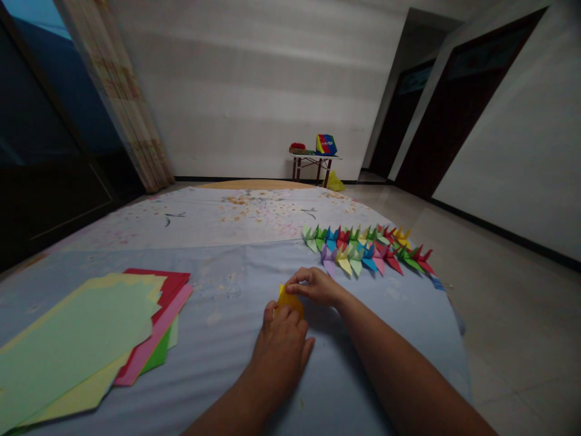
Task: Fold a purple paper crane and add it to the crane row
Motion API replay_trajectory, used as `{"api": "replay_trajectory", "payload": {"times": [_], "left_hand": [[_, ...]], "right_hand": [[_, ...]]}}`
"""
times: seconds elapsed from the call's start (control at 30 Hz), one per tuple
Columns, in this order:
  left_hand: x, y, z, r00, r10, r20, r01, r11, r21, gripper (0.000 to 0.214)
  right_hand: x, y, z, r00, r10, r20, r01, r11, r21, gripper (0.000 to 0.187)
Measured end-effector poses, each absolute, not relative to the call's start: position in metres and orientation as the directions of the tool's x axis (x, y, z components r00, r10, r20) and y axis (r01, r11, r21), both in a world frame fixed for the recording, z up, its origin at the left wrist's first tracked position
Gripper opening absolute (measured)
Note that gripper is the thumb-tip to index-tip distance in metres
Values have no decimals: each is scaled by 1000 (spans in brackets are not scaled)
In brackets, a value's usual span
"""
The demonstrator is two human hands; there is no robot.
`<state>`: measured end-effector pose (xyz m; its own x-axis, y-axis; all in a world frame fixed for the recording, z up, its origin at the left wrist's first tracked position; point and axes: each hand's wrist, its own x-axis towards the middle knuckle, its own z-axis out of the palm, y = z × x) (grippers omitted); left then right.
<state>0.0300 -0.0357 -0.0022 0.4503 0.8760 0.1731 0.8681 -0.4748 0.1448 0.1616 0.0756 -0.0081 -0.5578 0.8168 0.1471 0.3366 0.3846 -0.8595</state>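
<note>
A small folded piece of yellow paper (287,298) lies on the pale blue cloth (218,339) in front of me. My left hand (281,345) rests knuckles up just behind it, fingertips pressed onto its near edge. My right hand (314,285) reaches in from the right and pinches the paper's far side with curled fingers. Most of the paper is hidden under the two hands.
A fanned stack of coloured paper sheets (86,336) lies at the left. Rows of several folded paper cranes (365,248) sit at the right, near the cloth's edge. A small table with colourful items (314,158) stands by the far wall. Bare tiled floor lies to the right.
</note>
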Motion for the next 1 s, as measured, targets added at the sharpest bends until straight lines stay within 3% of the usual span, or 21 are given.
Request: {"api": "replay_trajectory", "payload": {"times": [0.23,1.0], "left_hand": [[30,-36,-2,451,878,161,868,-473,148,16],[30,-36,0,460,878,135,866,-477,148,17]], "right_hand": [[163,75,-6,-598,785,160,342,431,-835,36],[155,83,-26,-434,899,67,277,203,-939,28]]}}
